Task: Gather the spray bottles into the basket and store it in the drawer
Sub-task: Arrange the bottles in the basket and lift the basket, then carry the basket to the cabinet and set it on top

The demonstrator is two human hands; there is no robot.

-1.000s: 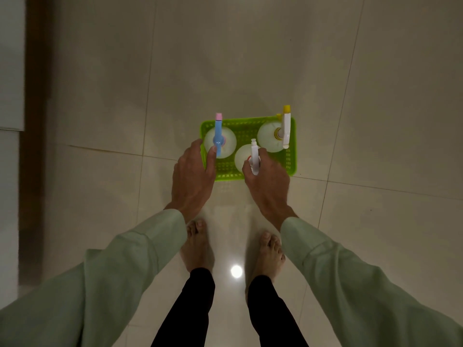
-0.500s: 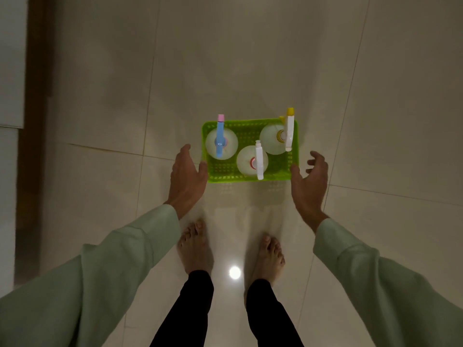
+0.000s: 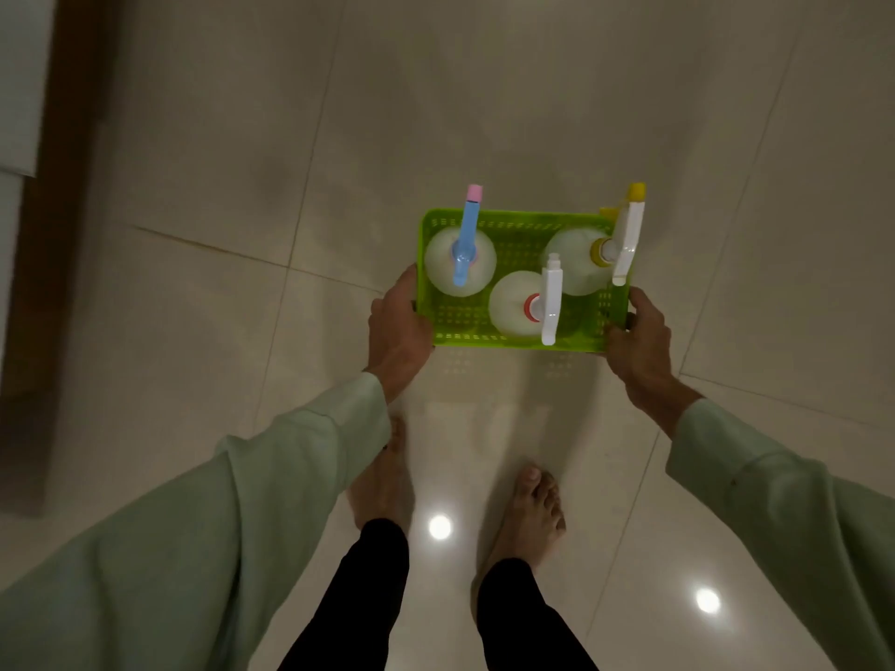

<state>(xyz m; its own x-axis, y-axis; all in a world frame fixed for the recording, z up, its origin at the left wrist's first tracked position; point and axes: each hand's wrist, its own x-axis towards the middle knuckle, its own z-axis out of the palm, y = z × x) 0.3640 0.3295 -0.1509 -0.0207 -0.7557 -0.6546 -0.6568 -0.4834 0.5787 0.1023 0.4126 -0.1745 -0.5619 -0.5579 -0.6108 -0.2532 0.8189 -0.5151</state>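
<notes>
1. Your left hand (image 3: 398,329) grips the left end of the basket (image 3: 513,339), with the fingers wrapped round its side wall and the thumb up along the rim.
2. Your right hand (image 3: 638,339) clasps the basket's right near corner; the thumb lies over the rim and the fingers are hidden beneath.
3. The basket is a bright lime-green plastic rectangle with perforated walls and floor. It sits in front of your bare feet (image 3: 530,510), above a glossy tiled floor (image 3: 193,307), and its faint reflection shows just below its near edge. You cannot tell from here whether it is touching the floor or held just clear of it.
4. Three bottles stand upright inside the basket, each with a round, pale translucent body seen from above.
5. The blue bottle (image 3: 460,263) stands in the basket's far left corner. Its blue trigger head has a pink nozzle tip that points away from you, past the far rim.
6. The white bottle (image 3: 516,302) stands near the middle of the near wall. It has a red collar and a white head that reaches over the near rim.
7. The yellow bottle (image 3: 576,261) stands in the far right corner. Its collar and nozzle tip are yellow, and its white head lies along the right wall.
8. Pale green sleeves (image 3: 310,443) cover both your forearms.
</notes>
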